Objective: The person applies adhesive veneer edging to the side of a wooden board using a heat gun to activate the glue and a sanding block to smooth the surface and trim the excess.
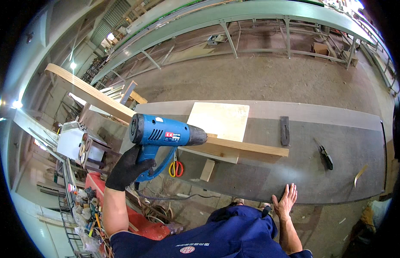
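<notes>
Head view: I had L hand (pixel 130 167), black-gloved, wrapped round the handle of the blue heat gun (pixel 163 131); nozzle pointed R along the long wooden strip (pixel 255 147), contact or gap unclear. Strip ran over the pale panel (pixel 221 116) on the dark table (pixel 260 180), its L end out past the table. R hand (pixel 286 200) bare, nothing held, fingers loosely spread at near table edge. Step in hand prob. applying heat approx. mid-strip; couldn't tell if gun was on. Next move, I judged, called for steady nozzle aim, R hand clear of hot air.
</notes>
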Motion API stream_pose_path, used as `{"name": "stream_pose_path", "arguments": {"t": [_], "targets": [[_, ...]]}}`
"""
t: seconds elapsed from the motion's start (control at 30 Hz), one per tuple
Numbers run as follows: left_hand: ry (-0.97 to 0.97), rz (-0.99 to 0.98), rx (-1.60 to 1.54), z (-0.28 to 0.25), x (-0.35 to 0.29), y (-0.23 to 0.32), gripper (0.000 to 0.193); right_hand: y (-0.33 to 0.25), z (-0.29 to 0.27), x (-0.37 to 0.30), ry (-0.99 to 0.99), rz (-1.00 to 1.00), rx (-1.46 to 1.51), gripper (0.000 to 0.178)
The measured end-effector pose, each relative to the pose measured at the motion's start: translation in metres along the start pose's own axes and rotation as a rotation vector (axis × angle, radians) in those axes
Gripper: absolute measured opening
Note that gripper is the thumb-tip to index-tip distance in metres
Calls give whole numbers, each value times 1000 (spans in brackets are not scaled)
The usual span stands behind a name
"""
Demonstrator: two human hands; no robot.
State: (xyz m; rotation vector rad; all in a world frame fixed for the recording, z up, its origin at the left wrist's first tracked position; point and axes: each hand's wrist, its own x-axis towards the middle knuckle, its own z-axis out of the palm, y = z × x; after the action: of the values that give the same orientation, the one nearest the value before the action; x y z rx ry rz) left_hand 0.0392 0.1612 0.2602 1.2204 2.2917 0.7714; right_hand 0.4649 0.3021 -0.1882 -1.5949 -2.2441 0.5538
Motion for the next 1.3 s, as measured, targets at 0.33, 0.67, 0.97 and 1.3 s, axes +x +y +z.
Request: {"name": "stream_pose_path", "arguments": {"t": [0.33,0.67,0.97,1.3], "targets": [[4,-5,85,-4,2,-1,57,6,4,3,9,-6,-13,92],[16,-60,-10,-9,3,-3,54,5,4,4,4,-7,-8,90],[47,26,68,-12,4,-19,53,8,7,5,8,1,-15,93],[28,-63,22,-16,3,-14,59,8,9,6,11,-2,-13,93]]}}
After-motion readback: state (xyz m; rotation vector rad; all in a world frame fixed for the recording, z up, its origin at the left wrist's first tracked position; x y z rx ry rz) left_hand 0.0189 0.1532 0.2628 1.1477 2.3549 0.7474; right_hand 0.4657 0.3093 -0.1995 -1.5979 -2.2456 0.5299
